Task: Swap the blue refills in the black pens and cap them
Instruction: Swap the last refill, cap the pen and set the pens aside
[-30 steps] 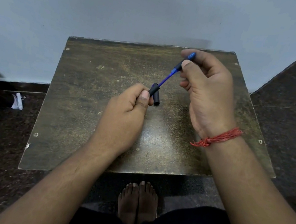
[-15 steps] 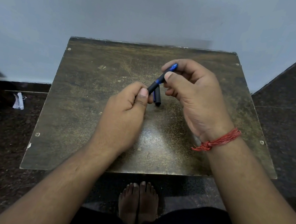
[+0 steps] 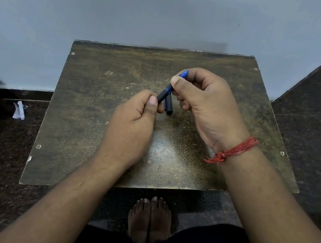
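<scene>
Above the middle of the brown table point(image 3: 95, 132), two hands hold small pen parts. The black pen barrel point(image 3: 162, 96) is a short dark tube, tilted up toward the far side of the table. A blue refill point(image 3: 181, 77) pokes out of its top end, and only a little blue shows. The left hand point(image 3: 131, 125) is curled shut around the low end of the barrel, with the thumb pressed on top. The right hand point(image 3: 208, 105) pinches the blue refill between thumb and first finger, just past the barrel's top end. A second black piece point(image 3: 169, 107) with a bit of blue beside it sits just under the barrel, near the middle of the table. I cannot tell if it lies on the table or hangs from a hand. A red thread point(image 3: 232, 151) is tied round the right wrist.
</scene>
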